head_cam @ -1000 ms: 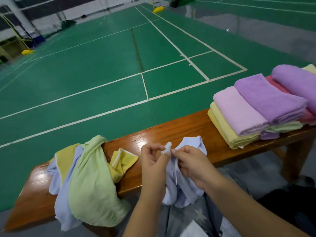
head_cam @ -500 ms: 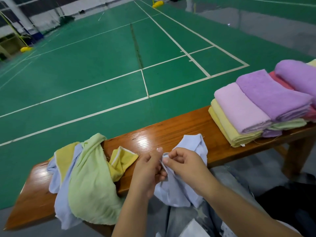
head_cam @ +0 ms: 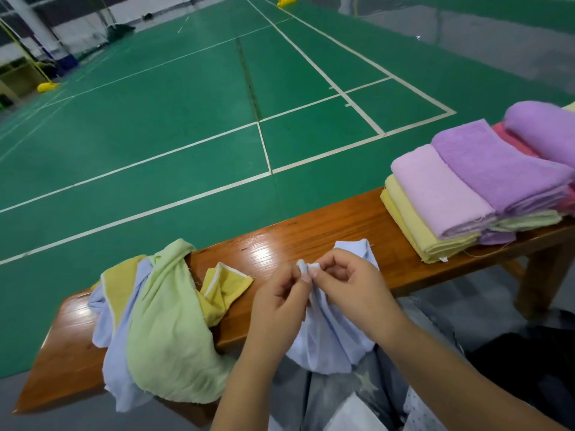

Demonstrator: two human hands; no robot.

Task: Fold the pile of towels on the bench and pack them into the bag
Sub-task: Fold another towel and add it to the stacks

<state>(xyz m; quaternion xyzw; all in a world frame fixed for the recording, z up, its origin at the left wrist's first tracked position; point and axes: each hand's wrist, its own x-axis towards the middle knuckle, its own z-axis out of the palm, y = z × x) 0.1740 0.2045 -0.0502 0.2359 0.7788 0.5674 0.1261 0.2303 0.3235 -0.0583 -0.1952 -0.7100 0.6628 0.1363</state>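
Both hands, left hand (head_cam: 280, 301) and right hand (head_cam: 345, 286), pinch one corner of the light blue towel (head_cam: 329, 340) together, likely finding its edge to fold.

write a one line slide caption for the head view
Both hands pinch a blue towel at a bench beside folded towels.

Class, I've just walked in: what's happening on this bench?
A person is sorting towels on a wooden bench. Both hands, left and right, pinch the bunched edge of a pale blue towel. An unfolded heap lies to the left; a folded stack sits to the right. No bag can be made out.
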